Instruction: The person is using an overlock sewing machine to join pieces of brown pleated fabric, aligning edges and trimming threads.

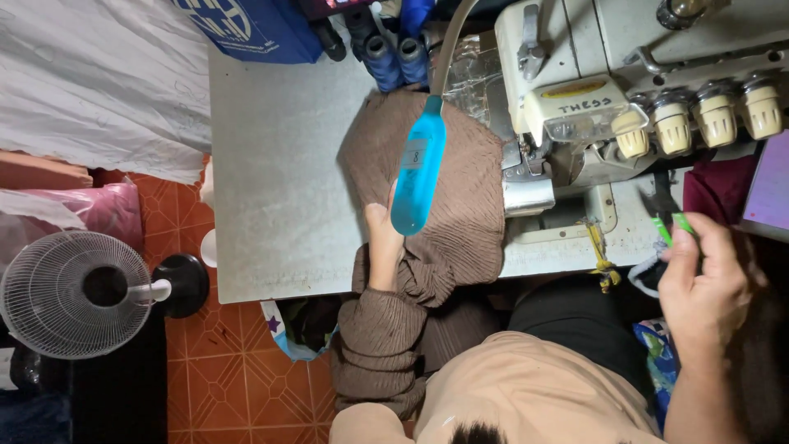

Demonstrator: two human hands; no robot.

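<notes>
A: Working from the left, what could go wrong?

B: The white pedestal fan (pixel 76 293) on the orange tiled floor (pixel 222 370) stands near the table's edge. Much of the brown ribbed fabric (pixel 436 205) droops off the grey tabletop (pixel 279 164) toward the lap, so its weight could, I think, drag the rest down.

A: And the hands?

B: The left hand (pixel 384 247) lies flat on the fabric, fingers extended, pinning it just beside the blue lamp head (pixel 417 168), which hangs over the cloth. The right hand (pixel 703 288) is closed around a small green-handled tool (pixel 672 226), likely snips; it's well apart from the fabric. A blade near loose knit could snag it.

A: Textures?

B: The fabric is soft, finely ribbed, bunched in folds. The cream sewing machine (pixel 592 90) is hard enamel with 4 round tension knobs (pixel 694 119). The fabric's right edge touches the machine bed, so it might catch there.
</notes>
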